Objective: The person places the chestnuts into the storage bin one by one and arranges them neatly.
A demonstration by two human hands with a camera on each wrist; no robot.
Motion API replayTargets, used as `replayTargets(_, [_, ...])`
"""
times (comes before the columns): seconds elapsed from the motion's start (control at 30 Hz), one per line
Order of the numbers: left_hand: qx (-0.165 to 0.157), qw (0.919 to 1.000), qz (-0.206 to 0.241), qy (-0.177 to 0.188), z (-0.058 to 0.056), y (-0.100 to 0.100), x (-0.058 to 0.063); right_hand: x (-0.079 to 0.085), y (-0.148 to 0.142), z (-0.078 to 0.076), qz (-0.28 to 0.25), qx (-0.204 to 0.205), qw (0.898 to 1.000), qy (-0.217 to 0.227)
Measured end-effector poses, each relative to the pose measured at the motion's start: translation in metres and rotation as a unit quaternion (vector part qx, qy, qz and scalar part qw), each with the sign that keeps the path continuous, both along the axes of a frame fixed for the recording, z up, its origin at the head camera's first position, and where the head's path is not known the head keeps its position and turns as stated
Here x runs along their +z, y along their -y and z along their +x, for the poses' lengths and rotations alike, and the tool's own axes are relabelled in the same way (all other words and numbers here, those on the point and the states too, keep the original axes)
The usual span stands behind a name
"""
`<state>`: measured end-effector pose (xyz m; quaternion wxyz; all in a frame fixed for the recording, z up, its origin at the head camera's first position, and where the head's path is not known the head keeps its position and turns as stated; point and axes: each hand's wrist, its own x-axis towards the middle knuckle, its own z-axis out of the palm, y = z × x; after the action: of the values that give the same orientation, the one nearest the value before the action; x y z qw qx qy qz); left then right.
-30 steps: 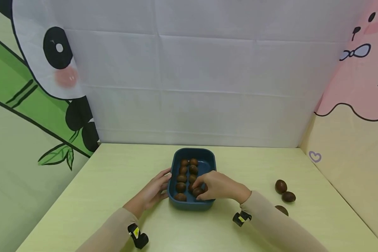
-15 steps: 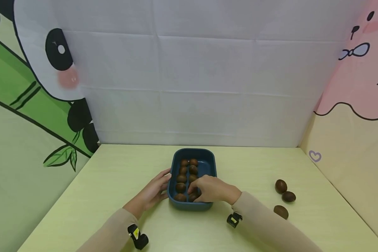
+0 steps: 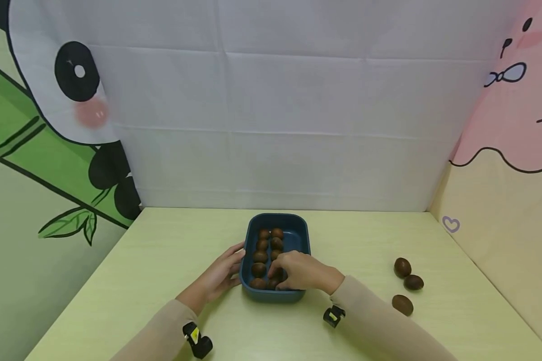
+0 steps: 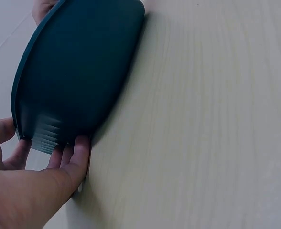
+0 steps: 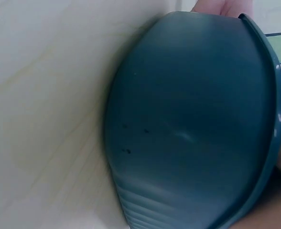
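Observation:
A dark blue rectangular box [image 3: 294, 239] holds several brown egg-shaped things [image 3: 260, 256] in two lengthwise rows. My left hand [image 3: 218, 275] rests along the box's left side, fingers extended against its wall; the left wrist view shows the fingertips [image 4: 82, 143] touching the outside. My right hand [image 3: 304, 272] reaches over the near right rim. Its thumb and index finger pinch a brown egg-shaped thing [image 3: 273, 284] at the near end of the right row, partly hidden by the fingers. In the right wrist view the box wall [image 5: 193, 109] hides what those fingers hold.
Right of the box, three more brown egg-shaped things lie on the pale yellow table [image 3: 171, 240]: a far one [image 3: 402, 267], a middle one [image 3: 413, 282] and a near one [image 3: 402, 305] by the right sleeve. A white wall [image 3: 289, 125] stands behind.
My right hand has moved down and slightly left inside the box, bringing the pinched thing to the near end of the right row. My left hand stays at the box's side.

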<state>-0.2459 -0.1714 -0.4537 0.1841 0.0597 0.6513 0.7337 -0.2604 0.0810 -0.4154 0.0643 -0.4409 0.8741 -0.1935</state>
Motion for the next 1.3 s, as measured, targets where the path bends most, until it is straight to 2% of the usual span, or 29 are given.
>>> replayTargets(0.33, [0.003,1.0000,-0.002,0.001,0.001,0.000,0.001,0.008,-0.007,-0.001,-0.027,0.026,0.999,0.024])
replayTargets(0.5, [0.005,1.0000,-0.004,0.000,0.001,0.000,0.001,0.017,-0.017,0.001,-0.042,0.011,0.997,0.065])
replayTargets(0.73, [0.005,1.0000,0.000,0.002,0.001,-0.001,0.001,0.033,-0.035,0.007,-0.059,-0.001,0.996,0.073])
replayTargets(1.07, [0.009,1.0000,0.002,0.000,-0.002,-0.003,-0.002,0.047,-0.075,0.018,-0.061,-0.028,0.997,0.045])
replayTargets(1.3, [0.011,0.9999,0.000,-0.001,-0.002,-0.004,-0.004,0.050,-0.114,0.024,-0.046,-0.069,0.996,0.032])
